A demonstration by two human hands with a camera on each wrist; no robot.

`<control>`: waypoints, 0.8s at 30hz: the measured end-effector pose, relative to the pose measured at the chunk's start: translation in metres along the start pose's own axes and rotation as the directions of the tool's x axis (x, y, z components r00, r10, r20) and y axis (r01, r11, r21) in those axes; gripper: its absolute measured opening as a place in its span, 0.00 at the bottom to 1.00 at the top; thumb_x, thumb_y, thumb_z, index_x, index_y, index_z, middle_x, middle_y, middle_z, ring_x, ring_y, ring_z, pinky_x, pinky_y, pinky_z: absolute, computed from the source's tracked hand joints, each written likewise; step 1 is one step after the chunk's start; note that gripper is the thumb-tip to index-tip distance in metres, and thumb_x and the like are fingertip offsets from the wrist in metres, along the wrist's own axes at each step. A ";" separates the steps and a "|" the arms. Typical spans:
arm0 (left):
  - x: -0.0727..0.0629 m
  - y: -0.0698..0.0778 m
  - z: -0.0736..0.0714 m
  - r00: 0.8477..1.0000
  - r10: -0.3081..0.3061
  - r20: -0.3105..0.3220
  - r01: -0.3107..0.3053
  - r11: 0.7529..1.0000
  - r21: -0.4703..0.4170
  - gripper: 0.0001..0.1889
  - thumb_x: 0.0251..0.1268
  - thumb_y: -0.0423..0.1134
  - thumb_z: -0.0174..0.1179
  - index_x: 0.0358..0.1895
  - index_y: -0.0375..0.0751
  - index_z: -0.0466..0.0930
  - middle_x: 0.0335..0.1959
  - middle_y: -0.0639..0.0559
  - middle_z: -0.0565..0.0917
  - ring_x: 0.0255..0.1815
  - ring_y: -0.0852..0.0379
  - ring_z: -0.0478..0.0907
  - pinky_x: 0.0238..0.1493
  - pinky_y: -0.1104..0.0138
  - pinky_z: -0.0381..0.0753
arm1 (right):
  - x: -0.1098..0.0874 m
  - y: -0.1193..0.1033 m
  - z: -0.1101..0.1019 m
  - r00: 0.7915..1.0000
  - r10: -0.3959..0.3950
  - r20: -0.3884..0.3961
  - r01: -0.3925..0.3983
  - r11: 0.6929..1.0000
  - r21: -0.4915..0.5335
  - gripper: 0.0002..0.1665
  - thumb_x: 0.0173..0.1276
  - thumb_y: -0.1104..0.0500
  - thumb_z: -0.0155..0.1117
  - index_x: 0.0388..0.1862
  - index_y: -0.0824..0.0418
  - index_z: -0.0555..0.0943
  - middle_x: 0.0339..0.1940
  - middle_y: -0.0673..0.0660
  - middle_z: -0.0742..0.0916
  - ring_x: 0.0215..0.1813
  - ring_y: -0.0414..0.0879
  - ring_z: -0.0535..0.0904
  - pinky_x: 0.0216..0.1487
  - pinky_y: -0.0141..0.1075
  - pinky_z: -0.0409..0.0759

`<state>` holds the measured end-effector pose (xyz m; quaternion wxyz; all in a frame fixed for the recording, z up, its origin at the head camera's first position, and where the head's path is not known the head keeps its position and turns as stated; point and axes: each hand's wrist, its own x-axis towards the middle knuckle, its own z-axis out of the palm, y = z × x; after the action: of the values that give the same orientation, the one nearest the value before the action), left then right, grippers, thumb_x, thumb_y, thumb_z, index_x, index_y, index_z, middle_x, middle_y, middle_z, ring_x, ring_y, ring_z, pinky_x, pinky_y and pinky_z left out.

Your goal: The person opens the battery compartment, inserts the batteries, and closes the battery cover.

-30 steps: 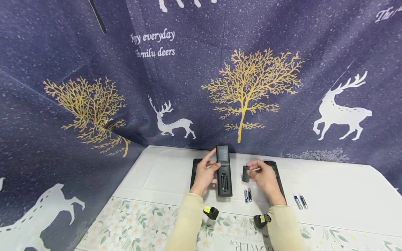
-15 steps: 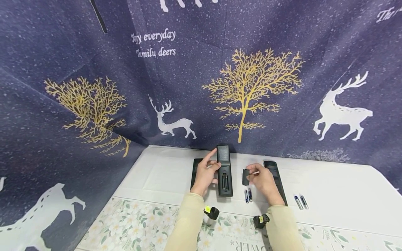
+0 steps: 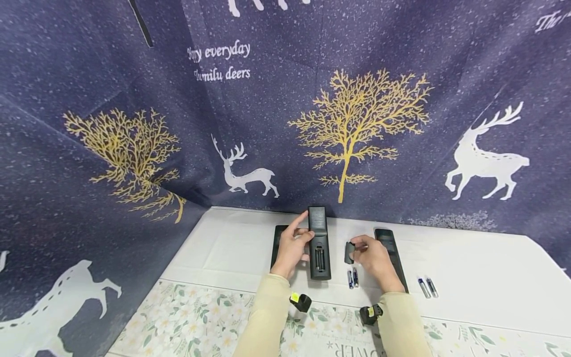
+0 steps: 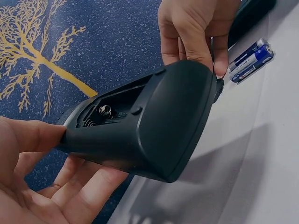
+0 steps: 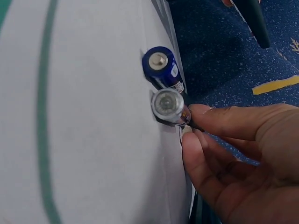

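Note:
My left hand [image 3: 292, 250] grips a black remote control [image 3: 318, 220] by its side, back facing up. Its battery compartment [image 4: 117, 109] is uncovered, and metal springs show inside it in the left wrist view. To the right, my right hand [image 3: 373, 255] pinches a small black battery cover [image 3: 349, 253] between thumb and fingers. Two blue-and-silver AA-type batteries [image 3: 353, 278] lie side by side on the white table just in front of that cover. Seen from the right wrist, the batteries [image 5: 161, 65] hide most of the cover.
A second black remote [image 3: 390, 248] lies beyond my right hand, partly behind it. Another dark, flat device [image 3: 278, 235] is half hidden by my left hand. Two more batteries [image 3: 427, 287] lie farther right on the white table [image 3: 482, 277]. A printed blue cloth [image 3: 383, 44] hangs behind.
My right hand has lowered the battery cover slightly toward the table, and the cover has turned a little. The left hand and its remote control stay almost where they were.

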<state>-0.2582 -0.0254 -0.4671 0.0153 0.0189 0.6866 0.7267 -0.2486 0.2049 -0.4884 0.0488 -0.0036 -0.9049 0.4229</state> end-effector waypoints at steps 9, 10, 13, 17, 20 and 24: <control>0.001 -0.001 -0.002 1.000 0.006 0.001 -0.006 1.000 -0.005 0.32 0.76 0.32 0.62 0.79 0.61 0.74 0.57 0.41 0.80 0.41 0.52 0.81 0.24 0.60 0.87 | 0.001 0.001 0.004 1.000 0.004 0.012 -0.004 1.000 -0.007 0.21 0.62 0.72 0.74 0.55 0.71 0.84 0.47 0.65 0.87 0.49 0.60 0.85 0.53 0.55 0.83; 0.001 -0.002 -0.002 1.000 0.008 0.001 -0.008 1.000 -0.006 0.32 0.76 0.32 0.62 0.79 0.61 0.74 0.57 0.41 0.80 0.40 0.52 0.81 0.23 0.60 0.87 | 0.000 0.000 0.004 1.000 0.000 0.012 0.000 1.000 -0.013 0.21 0.62 0.71 0.74 0.55 0.71 0.84 0.47 0.65 0.87 0.49 0.61 0.85 0.52 0.55 0.83; 0.001 -0.002 -0.003 1.000 0.007 0.003 -0.007 1.000 -0.008 0.32 0.75 0.31 0.62 0.78 0.60 0.74 0.56 0.42 0.80 0.40 0.52 0.80 0.23 0.61 0.86 | 0.000 -0.003 0.003 1.000 -0.001 0.003 0.001 0.999 -0.033 0.20 0.64 0.70 0.75 0.55 0.70 0.84 0.47 0.65 0.88 0.50 0.61 0.86 0.51 0.54 0.84; 0.002 -0.002 -0.002 1.000 0.000 0.000 0.000 1.000 -0.012 0.32 0.75 0.31 0.62 0.78 0.61 0.74 0.57 0.42 0.80 0.43 0.52 0.80 0.23 0.61 0.86 | -0.001 -0.010 0.001 1.000 -0.014 0.006 0.014 0.999 -0.042 0.20 0.66 0.68 0.74 0.57 0.69 0.84 0.49 0.66 0.88 0.51 0.63 0.86 0.50 0.54 0.85; 0.002 -0.001 -0.002 1.000 -0.003 -0.005 0.003 1.000 -0.013 0.32 0.76 0.32 0.62 0.78 0.64 0.74 0.58 0.43 0.80 0.47 0.50 0.80 0.24 0.60 0.87 | -0.003 -0.017 0.000 0.998 -0.040 0.038 0.041 0.999 -0.031 0.21 0.67 0.67 0.75 0.59 0.69 0.84 0.51 0.67 0.87 0.52 0.63 0.86 0.50 0.54 0.85; 0.002 0.000 0.001 1.000 -0.007 0.006 0.007 1.000 -0.017 0.32 0.76 0.33 0.63 0.77 0.66 0.75 0.59 0.43 0.80 0.51 0.49 0.81 0.25 0.59 0.87 | -0.008 -0.019 -0.002 0.990 -0.094 0.108 0.102 0.993 -0.065 0.24 0.65 0.65 0.78 0.59 0.68 0.84 0.51 0.64 0.87 0.49 0.58 0.84 0.50 0.54 0.83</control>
<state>-0.2606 -0.0238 -0.4674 0.0199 0.0186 0.6802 0.7325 -0.2395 0.1942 -0.4731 0.0218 0.0615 -0.9196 0.3874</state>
